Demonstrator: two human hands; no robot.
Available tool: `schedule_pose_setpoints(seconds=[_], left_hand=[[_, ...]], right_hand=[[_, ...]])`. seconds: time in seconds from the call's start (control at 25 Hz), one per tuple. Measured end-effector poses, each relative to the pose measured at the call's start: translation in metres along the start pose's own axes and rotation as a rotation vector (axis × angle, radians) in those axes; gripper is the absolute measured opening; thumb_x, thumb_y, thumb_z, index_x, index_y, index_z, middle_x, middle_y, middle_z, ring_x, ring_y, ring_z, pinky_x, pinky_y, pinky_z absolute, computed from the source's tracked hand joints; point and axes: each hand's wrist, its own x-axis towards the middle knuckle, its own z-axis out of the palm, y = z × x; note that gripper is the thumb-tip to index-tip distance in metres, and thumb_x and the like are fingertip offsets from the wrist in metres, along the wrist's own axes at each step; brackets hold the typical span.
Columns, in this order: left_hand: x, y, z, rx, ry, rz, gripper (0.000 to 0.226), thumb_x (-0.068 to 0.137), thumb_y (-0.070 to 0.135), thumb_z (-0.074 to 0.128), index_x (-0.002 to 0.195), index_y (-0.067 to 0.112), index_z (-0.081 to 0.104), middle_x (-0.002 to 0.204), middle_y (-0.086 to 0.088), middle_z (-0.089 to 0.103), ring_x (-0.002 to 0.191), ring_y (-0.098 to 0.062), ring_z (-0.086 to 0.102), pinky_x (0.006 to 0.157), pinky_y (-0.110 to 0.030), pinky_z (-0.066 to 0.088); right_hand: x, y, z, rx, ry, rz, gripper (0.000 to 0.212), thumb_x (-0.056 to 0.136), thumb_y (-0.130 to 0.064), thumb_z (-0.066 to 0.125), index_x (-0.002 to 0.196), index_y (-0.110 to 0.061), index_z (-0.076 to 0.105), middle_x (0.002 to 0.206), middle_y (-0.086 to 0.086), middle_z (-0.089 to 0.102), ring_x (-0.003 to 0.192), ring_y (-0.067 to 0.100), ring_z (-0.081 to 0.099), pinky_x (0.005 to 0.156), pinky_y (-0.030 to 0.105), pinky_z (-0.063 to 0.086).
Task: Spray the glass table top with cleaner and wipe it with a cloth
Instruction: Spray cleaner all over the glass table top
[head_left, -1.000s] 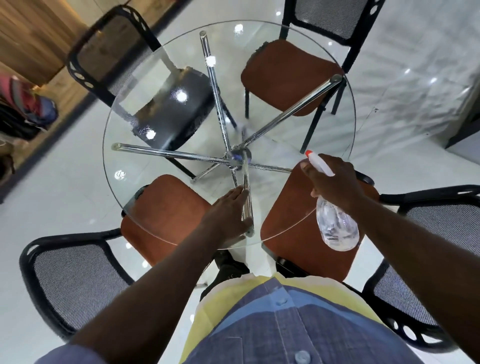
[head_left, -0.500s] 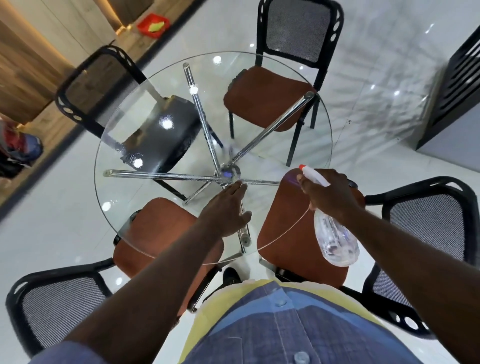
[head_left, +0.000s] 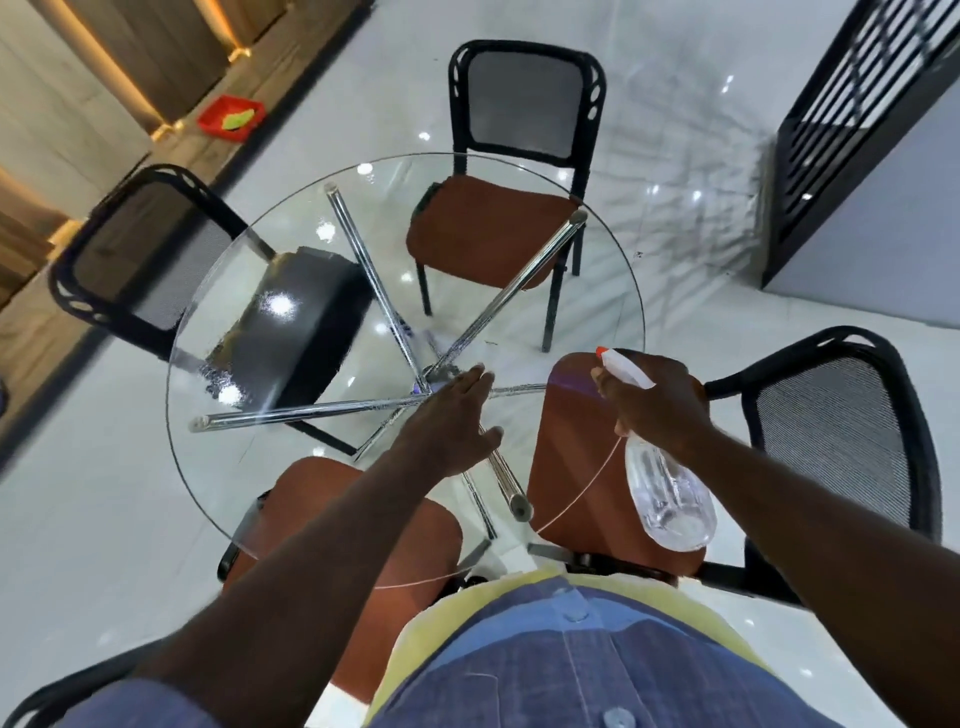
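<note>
The right hand grips the spray bottle by its neck over the glass tabletop, at its near rim; the bottle is thin clear plastic, likely light. The left hand rests flat, fingers straight, on the slick, breakable glass.

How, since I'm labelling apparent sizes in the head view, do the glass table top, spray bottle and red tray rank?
1. glass table top, by far the largest.
2. spray bottle, close to the camera.
3. red tray, smallest. It lies far off on the floor, so its true size is unsure.
</note>
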Motion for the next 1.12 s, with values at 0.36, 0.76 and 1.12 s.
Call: schedule_pose_setpoints(seconds=[0.36,0.76,1.12], left_hand=[[-0.014,-0.025,0.028,0.030,-0.131,0.099,0.084,0.098,0.041,0.064,0.165,0.014,0.021,0.173,-0.004,0.015,0.159,-0.018,0.016,0.124,-0.029,0.016],[0.012,0.000,0.054,0.054,-0.191,0.028,0.083,0.099,0.043,0.060,0.165,0.015,0.018,0.174,-0.002,0.011,0.159,-0.017,0.013,0.124,-0.026,0.013],[0.044,0.036,0.056,0.017,-0.192,-0.090,0.085,0.098,0.045,0.061,0.165,0.015,0.018,0.173,-0.002,0.013,0.159,-0.017,0.014,0.129,-0.034,0.016]], right_hand=[[-0.051,0.042,0.042,0.037,0.059,0.136,0.020,0.099,-0.028,0.076,0.104,-0.009,0.077,0.076,0.012,0.073,0.049,0.024,0.068,0.054,0.042,0.064],[-0.052,0.092,0.033,-0.182,-0.162,-0.076,0.017,0.098,-0.024,0.073,0.085,-0.013,0.075,0.071,0.002,0.070,0.055,0.014,0.064,0.054,0.032,0.051],[0.017,0.105,-0.018,-0.011,-0.161,0.059,0.019,0.101,-0.021,0.073,0.094,-0.004,0.076,0.078,0.018,0.074,0.046,0.020,0.066,0.043,0.030,0.055]])
